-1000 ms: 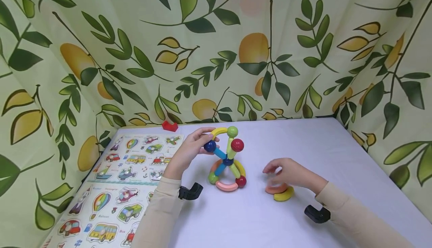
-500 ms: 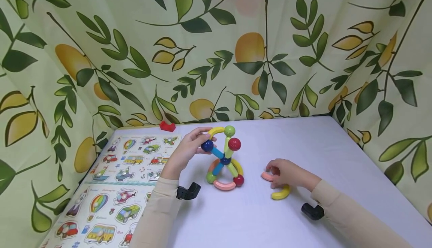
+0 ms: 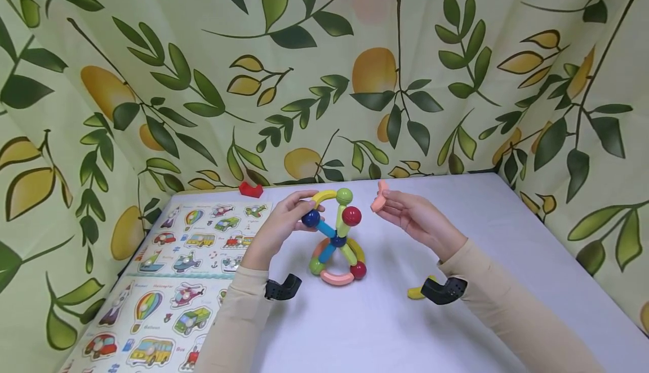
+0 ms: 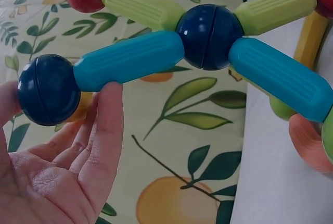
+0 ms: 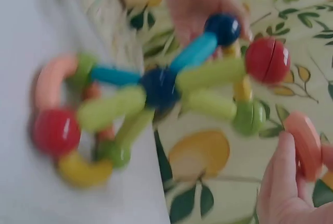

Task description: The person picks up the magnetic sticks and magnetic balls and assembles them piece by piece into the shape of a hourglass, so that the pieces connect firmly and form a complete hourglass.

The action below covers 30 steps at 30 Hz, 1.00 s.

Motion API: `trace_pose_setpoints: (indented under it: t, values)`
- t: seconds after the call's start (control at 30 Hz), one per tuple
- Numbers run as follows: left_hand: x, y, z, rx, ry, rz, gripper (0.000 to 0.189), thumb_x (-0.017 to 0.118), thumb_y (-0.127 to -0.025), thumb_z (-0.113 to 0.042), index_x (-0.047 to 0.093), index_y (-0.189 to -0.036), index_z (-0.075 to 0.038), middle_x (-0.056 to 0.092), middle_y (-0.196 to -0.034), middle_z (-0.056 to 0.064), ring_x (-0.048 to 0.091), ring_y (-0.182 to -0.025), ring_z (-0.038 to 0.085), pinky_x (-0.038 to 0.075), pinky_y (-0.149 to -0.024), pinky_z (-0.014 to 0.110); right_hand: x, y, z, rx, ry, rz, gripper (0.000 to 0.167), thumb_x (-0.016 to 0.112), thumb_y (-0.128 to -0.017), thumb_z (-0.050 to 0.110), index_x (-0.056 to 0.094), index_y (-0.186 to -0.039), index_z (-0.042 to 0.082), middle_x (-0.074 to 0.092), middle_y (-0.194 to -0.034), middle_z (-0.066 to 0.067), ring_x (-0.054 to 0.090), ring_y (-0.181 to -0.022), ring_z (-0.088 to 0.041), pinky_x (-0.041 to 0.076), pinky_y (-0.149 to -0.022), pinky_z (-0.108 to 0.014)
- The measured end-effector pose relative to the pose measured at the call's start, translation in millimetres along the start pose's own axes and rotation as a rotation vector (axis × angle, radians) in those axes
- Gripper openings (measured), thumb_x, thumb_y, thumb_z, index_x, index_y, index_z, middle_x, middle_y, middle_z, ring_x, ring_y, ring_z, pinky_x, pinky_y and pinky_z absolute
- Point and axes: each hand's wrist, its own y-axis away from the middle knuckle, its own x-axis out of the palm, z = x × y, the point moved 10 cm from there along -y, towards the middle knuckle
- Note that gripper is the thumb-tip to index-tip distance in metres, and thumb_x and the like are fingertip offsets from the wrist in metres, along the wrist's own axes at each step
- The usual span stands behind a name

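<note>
A magnetic ball-and-stick structure (image 3: 338, 241) stands on the table, with curved sticks around its base and straight blue and green sticks meeting at a dark blue ball. My left hand (image 3: 286, 221) grips its upper left corner, thumb against another dark blue ball (image 4: 49, 89) and fingers behind near a yellow curved stick (image 3: 324, 196). The upper red ball (image 3: 351, 216) and green ball (image 3: 344, 195) face my right hand (image 3: 418, 218). Raised to the right of them, that hand pinches a salmon-pink curved stick (image 5: 304, 146) between thumb and fingers, apart from the structure.
A yellow curved stick (image 3: 416, 293) lies on the table, partly covered by the right wrist camera (image 3: 446, 290). Picture puzzle boards (image 3: 203, 274) lie at the left. A red piece (image 3: 250, 190) sits at the back edge, before a leaf-printed curtain (image 3: 324, 108).
My right hand has picked up the pink curved stick from the table and raised it up and leftward beside the structure's top. The left hand keeps its grip on the structure.
</note>
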Motion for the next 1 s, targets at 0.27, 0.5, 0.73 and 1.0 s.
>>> trace_pose_setpoints:
  t: [0.27,0.5,0.73,1.0]
  values:
    - [0.3,-1.3,0.5,0.005,-0.005,0.010,0.042,0.050,-0.104,-0.026,0.049,-0.143,-0.011,0.064,-0.129,0.022,0.069,-0.096,0.013,0.059,-0.090,0.036,19,-6.1,-9,0.065,-0.144,-0.011,0.059,0.057,-0.101,0.018,0.032,-0.151,0.000,0.072,-0.101,0.001,0.072,-0.094,-0.009,0.058,-0.087,-0.023]
    - [-2.0,-1.7,2.4,0.000,-0.007,0.000,0.043,0.051,-0.103,-0.026,0.048,-0.144,-0.012,0.064,-0.129,0.021,0.069,-0.103,0.018,0.059,-0.091,0.037,23,-8.9,-14,0.106,-0.180,0.024,0.036,0.054,-0.103,0.017,0.046,-0.135,0.004,0.073,-0.098,0.000,0.073,-0.090,-0.009,0.059,-0.084,-0.022]
    - [-3.1,-1.9,2.8,0.004,-0.011,0.001,0.042,0.051,-0.104,-0.026,0.049,-0.143,-0.011,0.064,-0.129,0.022,0.069,-0.100,0.015,0.059,-0.091,0.037,31,-12.9,-21,0.179,-0.154,0.083,0.018,0.054,-0.103,0.017,0.059,-0.117,0.008,0.073,-0.095,-0.002,0.073,-0.087,-0.011,0.059,-0.081,-0.021]
    - [-2.4,-2.2,2.6,-0.003,-0.022,-0.005,0.041,0.051,-0.104,-0.028,0.049,-0.142,-0.013,0.065,-0.128,0.020,0.068,-0.100,0.016,0.059,-0.091,0.037,34,-14.4,-25,0.227,-0.178,0.103,0.020,0.053,-0.103,0.018,0.071,-0.098,0.013,0.074,-0.093,-0.003,0.074,-0.084,-0.012,0.060,-0.077,-0.021]
